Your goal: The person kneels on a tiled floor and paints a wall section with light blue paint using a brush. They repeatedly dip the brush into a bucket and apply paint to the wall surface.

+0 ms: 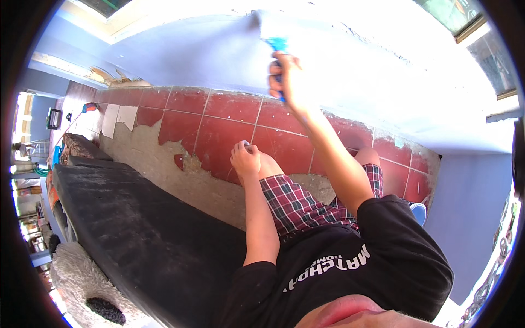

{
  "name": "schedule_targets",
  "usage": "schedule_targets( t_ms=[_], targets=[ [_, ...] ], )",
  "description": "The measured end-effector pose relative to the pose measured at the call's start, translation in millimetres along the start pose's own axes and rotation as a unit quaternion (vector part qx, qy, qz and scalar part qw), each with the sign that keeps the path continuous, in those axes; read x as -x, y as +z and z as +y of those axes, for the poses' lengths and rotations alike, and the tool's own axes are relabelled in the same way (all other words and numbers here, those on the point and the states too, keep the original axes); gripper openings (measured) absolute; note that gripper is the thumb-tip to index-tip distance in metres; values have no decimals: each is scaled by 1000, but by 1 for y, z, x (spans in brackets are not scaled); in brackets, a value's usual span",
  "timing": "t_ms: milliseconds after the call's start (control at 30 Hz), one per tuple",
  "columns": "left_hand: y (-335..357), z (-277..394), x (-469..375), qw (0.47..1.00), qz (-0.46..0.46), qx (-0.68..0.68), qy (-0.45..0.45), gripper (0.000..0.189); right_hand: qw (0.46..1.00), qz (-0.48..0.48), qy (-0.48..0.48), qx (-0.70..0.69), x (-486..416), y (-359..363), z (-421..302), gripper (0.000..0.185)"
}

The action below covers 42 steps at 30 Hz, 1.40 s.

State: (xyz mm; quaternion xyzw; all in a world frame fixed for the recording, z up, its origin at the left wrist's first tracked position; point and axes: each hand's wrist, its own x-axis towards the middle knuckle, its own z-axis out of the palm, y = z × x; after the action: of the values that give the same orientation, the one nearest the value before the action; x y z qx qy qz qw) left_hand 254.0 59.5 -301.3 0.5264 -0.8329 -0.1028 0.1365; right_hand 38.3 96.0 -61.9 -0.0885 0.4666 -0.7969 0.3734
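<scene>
My right hand grips the blue handle of a hand tool and holds it up against the pale blue wall. Glare and blur wash out the tool's head, so I cannot tell whether it is a brush or a scraper. A dark shadow falls on the wall beside that head. My left hand rests at my bent left knee with its fingers curled, and what lies under them is hidden.
Red floor tiles run along the wall, broken off to bare concrete. A long black padded seat lies at my left, with a grey furry plush item beside it. Behind my right side, a blue round container partly shows.
</scene>
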Motion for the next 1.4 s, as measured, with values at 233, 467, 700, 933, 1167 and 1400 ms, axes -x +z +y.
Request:
schedule_targets(
  t_ms=[233, 467, 700, 933, 1167, 1400],
  targets=[
    [0, -12, 6, 1000, 1, 4, -16, 30, 887, 367, -265, -91, 43, -115, -39, 25],
    [-1, -9, 2, 1000, -7, 11, -16, 30, 920, 332, -209, 19, 31, -141, -43, 23],
    [0, -4, 5, 1000, 2, 3, -3, 31, 984, 151, -86, 36, 2, -49, 13, 27],
    [1, 4, 1, 1000, 0, -1, 6, 31, 998, -62, 19, 7, -26, 18, 22, 31],
    [-1, 4, 0, 1000, -17, 6, 0, 28, 962, -181, 182, -93, 2, -18, 10, 17],
    [-4, 8, 1, 1000, -29, 0, 7, 27, 994, 97, -45, -22, 56, -135, -41, 20]
  ],
)
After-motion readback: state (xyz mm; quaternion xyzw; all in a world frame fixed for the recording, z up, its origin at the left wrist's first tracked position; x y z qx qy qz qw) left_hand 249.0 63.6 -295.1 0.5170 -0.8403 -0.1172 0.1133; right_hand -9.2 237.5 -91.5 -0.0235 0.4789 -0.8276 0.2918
